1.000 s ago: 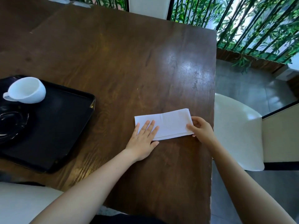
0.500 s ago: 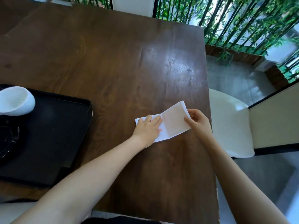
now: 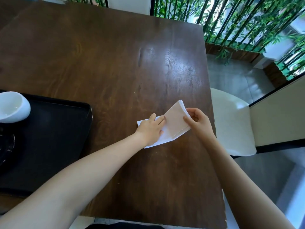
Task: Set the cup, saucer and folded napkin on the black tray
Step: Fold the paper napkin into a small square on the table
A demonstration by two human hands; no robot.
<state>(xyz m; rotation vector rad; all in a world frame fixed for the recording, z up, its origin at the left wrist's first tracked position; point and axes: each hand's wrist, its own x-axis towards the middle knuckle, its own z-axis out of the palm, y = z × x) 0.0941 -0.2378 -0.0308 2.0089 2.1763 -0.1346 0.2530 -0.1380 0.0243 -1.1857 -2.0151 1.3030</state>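
I see the white napkin (image 3: pixel 168 129) lying on the dark wooden table (image 3: pixel 115 63), well to the right of the black tray (image 3: pixel 54 138) and close to the table's right edge. It is half folded: its left part lies flat on the wood, while its right part is lifted and tilted up over the flat part, the raised face looking pinkish in this light. My left hand (image 3: pixel 151 129) lies palm down on the flat left part, fingers stretched out and pressing the paper against the table, so it is open and clasps nothing. My right hand (image 3: pixel 197 120) is closed on the raised flap, thumb on the near face and fingers behind its right edge, holding it off the table. The two hands are near each other with the fold between them. The tray sits at the left side of the table, apart from the napkin with bare wood between them. On the tray's far left stands the white cup (image 3: pixel 12 106), tipped so its mouth faces partly toward me, cut off by the frame's left edge. Just in front of the cup, also on the tray, is a dark glassy saucer (image 3: pixel 6 146), only partly in view. Beyond the table's right edge, just past the napkin, stands a white chair (image 3: pixel 231 123) on a grey floor (image 3: pixel 234 78), and behind it green bamboo (image 3: pixel 247 22) lines the window.
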